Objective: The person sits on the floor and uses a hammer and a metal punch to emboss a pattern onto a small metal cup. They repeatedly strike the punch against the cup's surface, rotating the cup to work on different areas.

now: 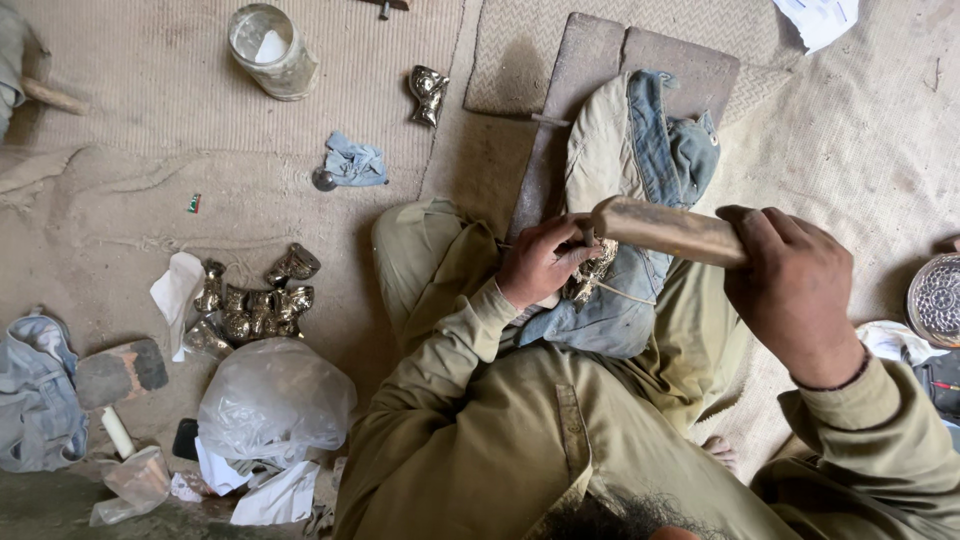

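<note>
My left hand (540, 262) grips a thin tool and steadies a small brass-coloured metal piece (592, 275) on a blue denim cloth (640, 160) laid over my lap. My right hand (790, 285) is closed around a thick wooden mallet (665, 230), whose head end sits just above the left hand and the metal piece. I sit cross-legged in olive clothes on a woven mat.
A cluster of several shiny brass pieces (255, 300) lies on the mat at left, with a clear plastic bag (275, 400) and white paper scraps below. A glass jar (270, 50), one lone brass piece (428, 95) and a blue rag (352, 162) lie farther off. A patterned metal dish (938, 300) sits at right.
</note>
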